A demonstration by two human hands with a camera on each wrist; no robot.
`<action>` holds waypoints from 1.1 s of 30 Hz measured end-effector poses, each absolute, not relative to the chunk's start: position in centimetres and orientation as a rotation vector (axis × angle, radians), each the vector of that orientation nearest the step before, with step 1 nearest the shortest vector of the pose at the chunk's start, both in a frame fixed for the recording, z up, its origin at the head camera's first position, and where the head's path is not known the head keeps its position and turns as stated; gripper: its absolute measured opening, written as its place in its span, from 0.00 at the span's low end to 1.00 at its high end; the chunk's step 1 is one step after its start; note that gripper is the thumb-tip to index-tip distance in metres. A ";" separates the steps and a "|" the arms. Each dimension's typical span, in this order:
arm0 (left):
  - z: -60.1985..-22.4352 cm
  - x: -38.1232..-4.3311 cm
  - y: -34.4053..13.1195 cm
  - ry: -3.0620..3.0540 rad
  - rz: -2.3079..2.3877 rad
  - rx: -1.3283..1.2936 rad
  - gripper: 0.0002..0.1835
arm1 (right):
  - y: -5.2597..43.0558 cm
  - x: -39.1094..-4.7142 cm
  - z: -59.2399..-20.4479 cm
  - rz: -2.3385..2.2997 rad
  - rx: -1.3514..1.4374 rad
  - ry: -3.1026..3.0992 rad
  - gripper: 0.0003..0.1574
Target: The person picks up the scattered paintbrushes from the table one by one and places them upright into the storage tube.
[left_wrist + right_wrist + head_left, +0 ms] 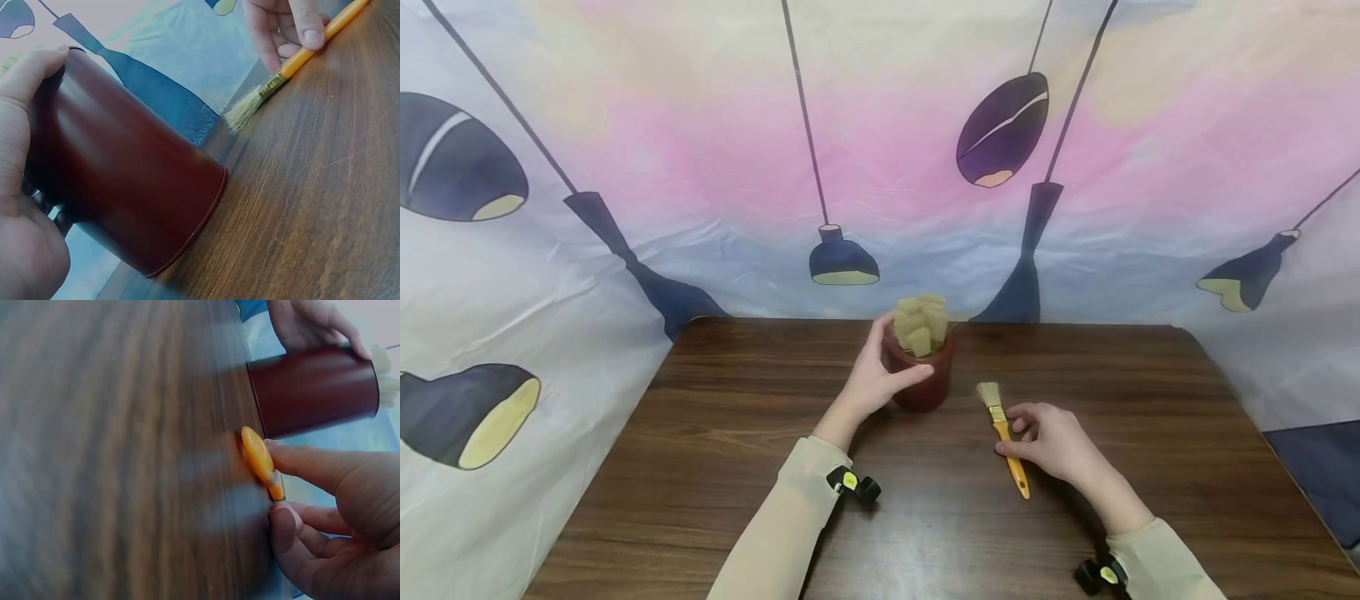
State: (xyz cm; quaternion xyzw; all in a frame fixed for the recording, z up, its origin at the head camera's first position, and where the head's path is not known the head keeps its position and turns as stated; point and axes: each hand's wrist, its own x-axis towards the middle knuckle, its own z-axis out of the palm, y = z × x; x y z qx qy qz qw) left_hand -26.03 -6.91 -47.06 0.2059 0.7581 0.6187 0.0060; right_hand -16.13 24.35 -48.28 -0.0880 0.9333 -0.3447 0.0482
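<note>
My left hand (874, 372) grips a dark red cup (922, 387) by its upper part, thumb across the front near the rim and fingers round the far left side. The cup stands upright on the table, its smooth wall large in the left wrist view. Several pale yellow blocky pieces (919, 319) stick up out of it. To the cup's right, my right hand (1054, 439) pinches a paintbrush (1011, 458) by its orange handle, between thumb and fingers. Its pale bristles (244, 112) point away from me, low over the tabletop.
Dark brown wood-grain table (737, 467) under both hands, its back edge just behind the cup. A cloth backdrop (700, 167) printed with hanging lamps rises behind it and along the sides. Each sleeve has a small black wrist camera (867, 490) on it.
</note>
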 end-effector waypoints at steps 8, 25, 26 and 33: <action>-47.2 -26.1 -7.0 2.342 1.963 0.652 0.53 | 24.9 -16.4 -48.0 -1.070 -0.223 2.854 0.28; -47.1 -26.1 -6.8 2.347 1.959 0.666 0.52 | 25.8 -17.4 -47.1 -1.195 -0.230 2.956 0.22; -47.1 -26.1 -6.8 2.346 1.960 0.667 0.52 | 25.8 -17.4 -46.7 -1.212 -0.241 2.968 0.22; -47.0 -26.0 -6.9 2.348 1.958 0.667 0.53 | 25.2 -18.1 -43.9 -1.340 -0.316 3.063 0.19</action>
